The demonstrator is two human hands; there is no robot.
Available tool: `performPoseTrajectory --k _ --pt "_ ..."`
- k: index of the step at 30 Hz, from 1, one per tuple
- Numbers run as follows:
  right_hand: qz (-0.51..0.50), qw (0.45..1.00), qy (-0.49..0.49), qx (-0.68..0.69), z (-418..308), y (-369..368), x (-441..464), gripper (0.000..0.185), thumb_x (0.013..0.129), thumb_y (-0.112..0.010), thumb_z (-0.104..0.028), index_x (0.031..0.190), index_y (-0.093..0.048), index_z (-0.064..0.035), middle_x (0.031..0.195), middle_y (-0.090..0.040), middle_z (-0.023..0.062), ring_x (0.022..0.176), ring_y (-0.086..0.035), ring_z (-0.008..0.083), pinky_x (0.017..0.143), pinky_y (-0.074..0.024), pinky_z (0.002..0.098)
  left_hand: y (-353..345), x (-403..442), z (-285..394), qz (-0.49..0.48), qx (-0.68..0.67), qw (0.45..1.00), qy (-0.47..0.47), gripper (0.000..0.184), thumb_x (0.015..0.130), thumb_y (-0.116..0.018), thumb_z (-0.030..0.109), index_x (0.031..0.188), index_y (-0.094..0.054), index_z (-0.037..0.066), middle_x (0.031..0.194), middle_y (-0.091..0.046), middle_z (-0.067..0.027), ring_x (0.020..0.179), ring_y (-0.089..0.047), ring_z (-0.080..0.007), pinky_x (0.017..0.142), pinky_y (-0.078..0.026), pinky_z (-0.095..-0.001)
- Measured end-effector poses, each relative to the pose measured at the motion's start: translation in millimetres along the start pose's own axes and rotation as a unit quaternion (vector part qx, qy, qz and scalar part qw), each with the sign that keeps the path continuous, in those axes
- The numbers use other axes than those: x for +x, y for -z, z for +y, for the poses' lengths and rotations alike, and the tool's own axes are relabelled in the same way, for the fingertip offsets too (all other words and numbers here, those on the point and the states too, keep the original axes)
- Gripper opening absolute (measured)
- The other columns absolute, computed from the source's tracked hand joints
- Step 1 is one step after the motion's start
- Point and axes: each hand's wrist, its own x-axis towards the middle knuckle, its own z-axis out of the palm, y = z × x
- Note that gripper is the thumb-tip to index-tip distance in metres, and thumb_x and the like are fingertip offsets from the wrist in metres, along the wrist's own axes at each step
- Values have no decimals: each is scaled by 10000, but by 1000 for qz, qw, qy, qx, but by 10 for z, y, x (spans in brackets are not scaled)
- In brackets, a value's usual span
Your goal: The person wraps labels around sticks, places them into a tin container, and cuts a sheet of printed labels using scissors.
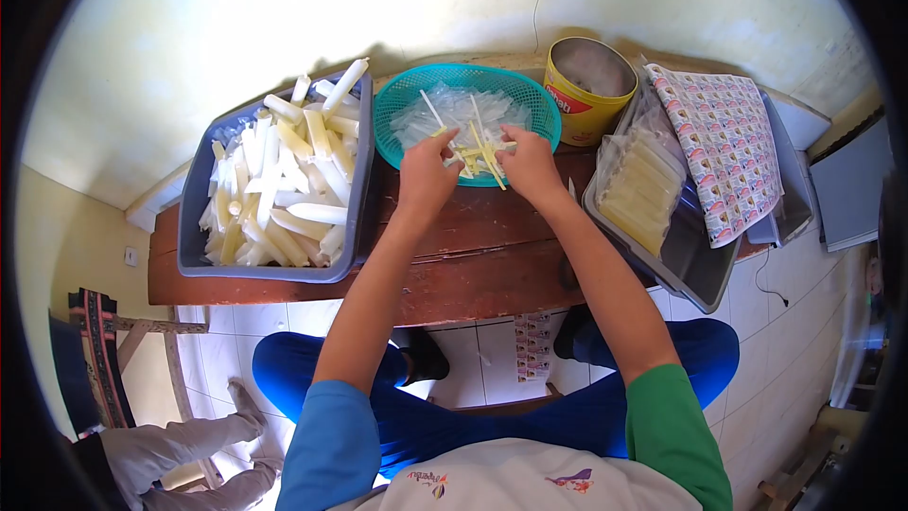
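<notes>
Fingers of the left hand [427,170] bend over the near side of a teal, perforated plastic basket [386,123], close to thin pale-yellow and white strips [486,153] that lie there on crumpled clear plastic film [501,112]. Opposite, the right hand [532,167] also reaches to the strips; the two hands stand apart, and whether either one's fingers are clamped on a strip cannot be told. Side room is tight: a grey rectangular plastic bin [270,272] heaped with white and yellowish sticks [274,170] stands just beside the basket's left rim, and a yellow round tin [577,112] just beside its right. Bare reddish-brown wooden surface [463,270] opens in front, below the forearms. At right, a dark grey tray [707,274] juts past the surface's front edge.
</notes>
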Motion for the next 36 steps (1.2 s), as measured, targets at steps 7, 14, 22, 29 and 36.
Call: performPoseTrajectory --k 7,14,22,29,36 --pt "-7 992 106 -69 -63 71 -230 288 758 -610 -13 1040 -609 43 1041 -600 210 1003 -563 382 877 -453 419 25 -159 125 -57 -29 996 64 369 733 -652 30 1100 -659 70 863 -652 -133 809 -604 -313 757 -479 -398" --pt "-36 978 191 -76 -130 422 -517 184 757 -628 -33 932 -621 20 969 -602 179 938 -575 354 831 -464 413 -92 -325 369 -31 -160 986 -33 294 758 -653 39 1050 -670 61 838 -676 -122 830 -640 -275 765 -483 -367" --pt "-26 965 195 -175 -272 1360 -871 217 756 -658 -71 960 -623 -7 978 -600 159 940 -569 338 831 -459 409 -254 -462 968 -188 -267 945 3 337 796 -699 102 1122 -641 35 933 -681 -88 816 -636 -115 740 -495 -266" --pt "8 894 181 -411 56 1583 -1457 478 804 -637 -171 1265 -529 -109 1264 -508 175 1198 -470 341 1023 -345 471 -859 -654 1259 -224 -395 879 147 456 887 -641 191 1271 -496 -7 1034 -634 -91 837 -629 -139 682 -531 -263" --pt "2 870 207 -448 212 1639 -1473 472 853 -556 -152 1321 -499 -137 1298 -501 178 1225 -462 332 1043 -335 466 -1018 -614 1349 -183 -457 840 228 188 908 -592 113 1034 -534 -15 933 -603 -77 800 -631 -141 647 -539 -260"
